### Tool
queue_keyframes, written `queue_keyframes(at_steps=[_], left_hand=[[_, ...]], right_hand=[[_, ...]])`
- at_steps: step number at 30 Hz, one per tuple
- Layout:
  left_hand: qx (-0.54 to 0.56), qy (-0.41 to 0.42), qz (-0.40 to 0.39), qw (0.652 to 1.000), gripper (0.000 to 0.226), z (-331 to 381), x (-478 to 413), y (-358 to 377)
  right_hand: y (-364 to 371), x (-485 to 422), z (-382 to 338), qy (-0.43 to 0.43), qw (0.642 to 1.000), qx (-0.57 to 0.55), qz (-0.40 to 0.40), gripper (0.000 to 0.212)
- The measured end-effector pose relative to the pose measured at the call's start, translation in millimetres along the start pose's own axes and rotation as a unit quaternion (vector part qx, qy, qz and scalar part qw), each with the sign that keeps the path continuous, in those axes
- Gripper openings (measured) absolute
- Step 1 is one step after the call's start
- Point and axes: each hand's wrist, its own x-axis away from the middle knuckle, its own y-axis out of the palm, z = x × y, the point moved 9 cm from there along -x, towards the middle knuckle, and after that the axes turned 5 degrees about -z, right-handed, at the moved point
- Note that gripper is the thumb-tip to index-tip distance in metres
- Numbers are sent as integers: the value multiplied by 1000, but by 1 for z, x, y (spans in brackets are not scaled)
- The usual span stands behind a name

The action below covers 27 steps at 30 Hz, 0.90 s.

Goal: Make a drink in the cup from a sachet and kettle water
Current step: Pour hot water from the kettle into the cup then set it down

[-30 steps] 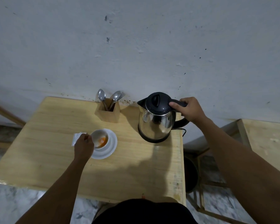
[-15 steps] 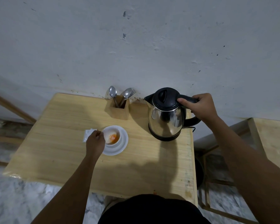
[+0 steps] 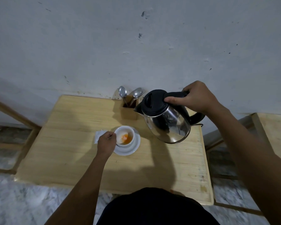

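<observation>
I read the cup (image 3: 125,132) as upright on its saucer (image 3: 133,149), with orange contents at the bottom. The left hand (image 3: 106,141) holds the cup's left side, fingers curled. The sachet (image 3: 99,135) lies left of the cup, partly under that hand. Right of the cup, the right hand (image 3: 197,98) grasps the handle of the tilted kettle (image 3: 166,119), spout toward the cup. The cutlery holder (image 3: 130,111) stands behind the cup.
</observation>
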Motion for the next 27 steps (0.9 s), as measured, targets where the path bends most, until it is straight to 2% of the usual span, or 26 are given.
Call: queue_keyframes(at_steps=[4,8,15,27], left_hand=[[6,-6,-47,999,18,-6,-4,-2],[-15,17,-83,996,23,-4,-7,-3],[-43,67,-117,990,23,1,-10,-5],[-37,57,-126,990,23,-4,-17,-5]], right_hand=[[15,0,-17,21,998,58,-29,85],[32,0,-37,30,988,134,-69,76],[54,-3,-54,44,968,218,-119,73],[81,-12,-72,40,940,295,-165,72]])
